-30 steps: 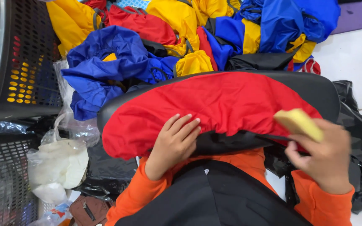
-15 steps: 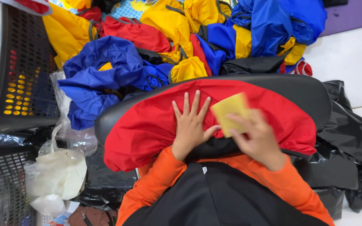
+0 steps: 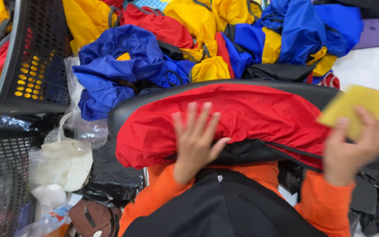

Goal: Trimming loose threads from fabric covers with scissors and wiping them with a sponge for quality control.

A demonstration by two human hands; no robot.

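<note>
a black basket (image 3: 31, 66) stood tilted at the upper left, and yellow and red cloth showed through its holes and over its rim; its top was cut off by the frame edge. a second black crate (image 3: 1, 175) sat at the lower left, only partly in view, and what lay in it could not be made out. between them and the chair lay clear plastic bags (image 3: 62, 162) holding something white, and a small brown pouch (image 3: 91, 219) sat at the bottom edge. the left hand (image 3: 196, 140) lay open, fingers spread flat, on a red cover (image 3: 251, 118) stretched over a black chair back (image 3: 224, 85). the cover's lower edge bunched over dark cloth, so its hem was mostly hidden. the right hand (image 3: 352, 149) was raised off to the right of the cover, its fingers closed on a yellow card (image 3: 358, 107); the card was blurred, and nothing on its face could be told. behind the chair a heap (image 3: 207, 39) of blue, yellow and red cloth covered the floor, with black pieces mixed in, the separate pieces hard to tell apart. orange sleeves (image 3: 325, 202) and a black garment filled the bottom of the view. black plastic (image 3: 378, 202) lay at the right, cut off by the frame.
</note>
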